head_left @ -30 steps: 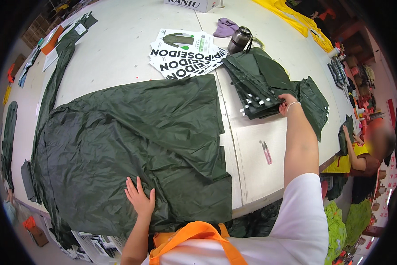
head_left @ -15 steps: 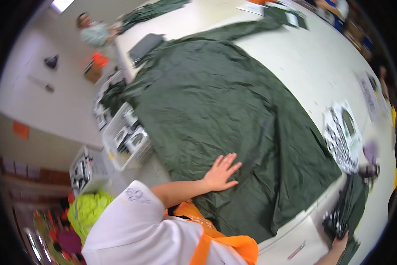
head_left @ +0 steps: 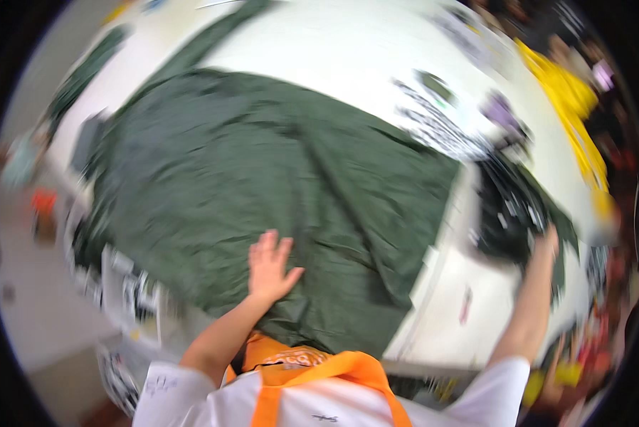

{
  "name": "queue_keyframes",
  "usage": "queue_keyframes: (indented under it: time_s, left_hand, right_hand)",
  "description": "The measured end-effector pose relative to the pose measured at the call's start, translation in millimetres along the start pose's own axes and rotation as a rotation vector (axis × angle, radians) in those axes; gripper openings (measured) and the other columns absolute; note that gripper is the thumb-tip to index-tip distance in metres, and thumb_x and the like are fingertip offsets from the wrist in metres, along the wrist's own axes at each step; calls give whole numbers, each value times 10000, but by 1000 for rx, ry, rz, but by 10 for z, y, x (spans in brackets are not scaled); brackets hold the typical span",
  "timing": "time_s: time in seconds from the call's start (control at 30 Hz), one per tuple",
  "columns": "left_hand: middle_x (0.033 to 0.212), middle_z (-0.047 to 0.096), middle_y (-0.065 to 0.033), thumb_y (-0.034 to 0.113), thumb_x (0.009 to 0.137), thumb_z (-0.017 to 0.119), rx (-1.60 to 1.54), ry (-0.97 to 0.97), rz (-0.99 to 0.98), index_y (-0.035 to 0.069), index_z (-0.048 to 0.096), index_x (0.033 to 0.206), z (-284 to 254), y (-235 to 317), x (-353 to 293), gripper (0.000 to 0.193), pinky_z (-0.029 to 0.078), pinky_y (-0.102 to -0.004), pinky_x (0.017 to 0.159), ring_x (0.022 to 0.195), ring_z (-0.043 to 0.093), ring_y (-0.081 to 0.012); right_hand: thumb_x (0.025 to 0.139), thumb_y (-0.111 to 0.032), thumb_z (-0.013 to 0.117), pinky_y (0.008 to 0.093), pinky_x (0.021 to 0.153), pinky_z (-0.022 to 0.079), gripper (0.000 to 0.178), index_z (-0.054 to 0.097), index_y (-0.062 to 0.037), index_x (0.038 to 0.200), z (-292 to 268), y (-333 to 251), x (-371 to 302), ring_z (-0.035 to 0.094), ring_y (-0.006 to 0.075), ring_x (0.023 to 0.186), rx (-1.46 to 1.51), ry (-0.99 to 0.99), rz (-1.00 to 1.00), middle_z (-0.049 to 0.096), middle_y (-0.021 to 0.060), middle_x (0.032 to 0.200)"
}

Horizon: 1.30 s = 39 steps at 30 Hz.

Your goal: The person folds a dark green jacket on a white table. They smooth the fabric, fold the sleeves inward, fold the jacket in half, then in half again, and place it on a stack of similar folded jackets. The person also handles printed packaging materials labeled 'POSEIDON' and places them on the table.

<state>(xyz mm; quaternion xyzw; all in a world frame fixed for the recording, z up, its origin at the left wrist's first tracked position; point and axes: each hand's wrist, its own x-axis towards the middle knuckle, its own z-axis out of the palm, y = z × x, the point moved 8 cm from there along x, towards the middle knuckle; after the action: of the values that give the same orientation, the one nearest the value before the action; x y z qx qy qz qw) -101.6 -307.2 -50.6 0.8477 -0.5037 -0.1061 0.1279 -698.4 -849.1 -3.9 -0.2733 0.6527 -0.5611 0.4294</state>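
A large dark green sheet of fabric (head_left: 262, 164) lies spread over a long white table (head_left: 348, 64). My left hand (head_left: 270, 267) rests flat on the near edge of that sheet, fingers spread. My right hand (head_left: 547, 238) reaches out to a stack of folded dark green fabric pieces (head_left: 519, 213) at the right of the table and touches its near side; blur hides whether the fingers close on it. The whole picture is smeared by motion.
Black and white printed sheets (head_left: 440, 121) lie beyond the big sheet. Yellow fabric (head_left: 568, 92) lies at the far right. A small pink object (head_left: 466, 304) rests on the bare white table near the front edge. Bins and boxes (head_left: 131, 285) stand below the table's left side.
The view has swung back to the right, bringing the folded stack and my right hand into sight again. My left hand stays pressed on the green sheet.
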Motion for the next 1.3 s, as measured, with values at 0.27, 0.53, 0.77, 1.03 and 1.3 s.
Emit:
queue_keyframes:
  time_s: [0.27, 0.53, 0.77, 1.03, 1.3]
  left_hand:
    - [1483, 183, -196, 419, 812, 585, 133, 94, 31, 104, 316, 1400, 71, 15, -189, 719, 144, -490, 1098, 1367, 185, -341]
    - [1483, 182, -194, 421, 821, 569, 111, 78, 69, 102, 318, 1399, 78, 4, -200, 706, 149, -492, 1096, 1369, 178, -340]
    - [1480, 179, -209, 421, 808, 588, 66, 128, 54, 95, 323, 1394, 54, 87, -137, 721, 138, -505, 1094, 1367, 184, -348]
    - [1422, 281, -238, 409, 798, 642, -641, 204, 56, 58, 337, 1373, -84, -133, 82, 739, 194, -528, 1066, 1321, 252, -399]
    - [1372, 412, -168, 368, 911, 543, -1205, 84, -63, 18, 323, 1381, -983, -1551, 263, 626, 321, -341, 1039, 1271, 397, -257]
  right_hand:
    - [802, 46, 561, 367, 718, 556, 121, 600, 41, 917, 623, -1497, -1113, 643, 251, 825, 684, -120, -139, 644, 150, 921]
    - [866, -49, 490, 403, 797, 531, 208, 586, 51, 1021, 433, -2302, -2310, 640, 269, 876, 347, -290, -311, 650, 152, 976]
    - [854, -168, 532, 330, 605, 541, 220, 621, -15, 984, 686, -2248, -2903, 650, 194, 745, 150, -609, -311, 669, 104, 900]
    - [892, -199, 497, 338, 775, 472, 309, 564, 28, 1090, 1480, -2044, -4162, 583, 196, 926, 34, -868, -299, 615, 123, 1039]
    - [930, -230, 462, 346, 944, 402, 404, 508, 71, 1196, 3198, -1432, -5749, 515, 197, 1106, -30, -1316, -115, 562, 141, 1179]
